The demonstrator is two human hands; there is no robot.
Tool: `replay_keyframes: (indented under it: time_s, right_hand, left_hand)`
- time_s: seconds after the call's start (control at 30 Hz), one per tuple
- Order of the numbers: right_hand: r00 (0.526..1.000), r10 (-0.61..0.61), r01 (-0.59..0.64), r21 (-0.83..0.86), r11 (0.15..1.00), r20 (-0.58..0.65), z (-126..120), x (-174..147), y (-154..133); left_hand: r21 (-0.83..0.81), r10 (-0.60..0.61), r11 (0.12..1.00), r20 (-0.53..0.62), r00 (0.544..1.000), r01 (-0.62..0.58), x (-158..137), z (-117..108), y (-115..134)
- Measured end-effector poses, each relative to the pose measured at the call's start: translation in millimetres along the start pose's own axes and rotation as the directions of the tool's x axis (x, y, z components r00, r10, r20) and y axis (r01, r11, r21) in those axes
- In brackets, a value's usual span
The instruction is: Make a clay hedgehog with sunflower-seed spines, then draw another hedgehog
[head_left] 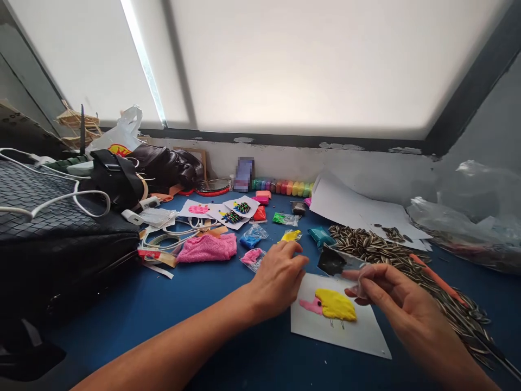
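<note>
My right hand (399,304) pinches the clear edge of a small plastic bag of black clay (331,261). My left hand (280,279) is closed at the paper's left edge, its fingers curled; whatever they may hold is hidden. Below the hands lies a sheet of white paper (358,339), bearing a flat yellow clay body (336,304) with a pink clay snout (310,306). A dark dot marks the eye, and two short legs are drawn underneath. Just beyond my left hand sits a bag of yellow clay (291,235).
Sunflower seeds (378,244) are heaped at right, with an orange stick (439,279) across them. Bags of blue clay (253,237), green clay (285,218) and teal clay (321,237) lie beyond. A pink cloth (207,247) and a black bag (69,228) occupy the left.
</note>
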State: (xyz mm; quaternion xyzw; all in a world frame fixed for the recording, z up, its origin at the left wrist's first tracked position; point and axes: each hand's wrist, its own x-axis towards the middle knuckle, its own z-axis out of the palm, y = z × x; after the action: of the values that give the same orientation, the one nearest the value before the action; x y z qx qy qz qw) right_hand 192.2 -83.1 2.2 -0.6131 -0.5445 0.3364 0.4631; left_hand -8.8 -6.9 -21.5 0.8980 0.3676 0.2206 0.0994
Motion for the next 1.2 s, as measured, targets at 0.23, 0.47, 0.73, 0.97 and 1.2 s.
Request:
replay_keyframes:
  time_s: [0.23, 0.47, 0.73, 0.97, 1.2]
  right_hand:
    - [0.999, -0.028, 0.033, -0.125, 0.992, 0.036, -3.8, 7.6, -1.2]
    - [0.996, -0.034, 0.045, -0.129, 0.991, 0.087, -0.6, 17.8, -9.3]
    - [0.998, -0.003, 0.014, -0.153, 0.988, 0.069, -3.8, 44.6, -19.3]
    - [0.998, -0.024, 0.038, -0.255, 0.966, 0.057, -3.6, 60.1, -12.8]
    - [0.978, -0.078, 0.166, -0.491, 0.855, 0.195, 9.9, 68.5, 3.7]
  left_hand:
    - [0.190, -0.146, 0.976, 0.199, 0.969, 0.108, 4.3, -0.9, -8.8]
    - [0.153, -0.128, 0.983, 0.199, 0.972, 0.098, 6.0, 2.8, -12.8]
    - [0.144, -0.104, 0.986, 0.117, 0.988, 0.087, 9.6, 9.1, -25.4]
    - [0.101, -0.134, 0.986, 0.024, 0.991, 0.131, 9.1, 12.7, -29.5]
    - [0.059, -0.093, 0.994, -0.009, 0.996, 0.093, 9.5, 17.2, -32.1]
